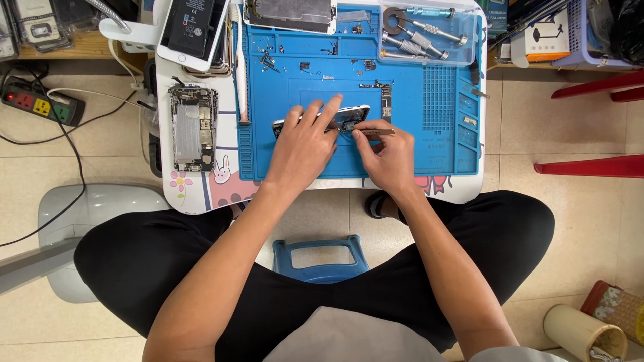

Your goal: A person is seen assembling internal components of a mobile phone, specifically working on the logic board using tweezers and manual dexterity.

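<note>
From my feed, left hand [303, 144] gripped the opened white phone shell [349, 115]; right hand [389, 155] pinched metal tweezers [376, 132] inside. Looked mid-teardown, 1 stripped silver chassis [193, 126] already aside.

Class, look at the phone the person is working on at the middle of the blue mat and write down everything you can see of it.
The phone is a slim, light-edged body with a dark, opened inside, lying slightly tilted on the blue mat. Much of it is hidden by the hands. The left hand lies over its left part, fingers pressing it down. The right hand holds a thin metal tool whose tip meets its lower edge. Its inner parts are too small to tell.
</note>
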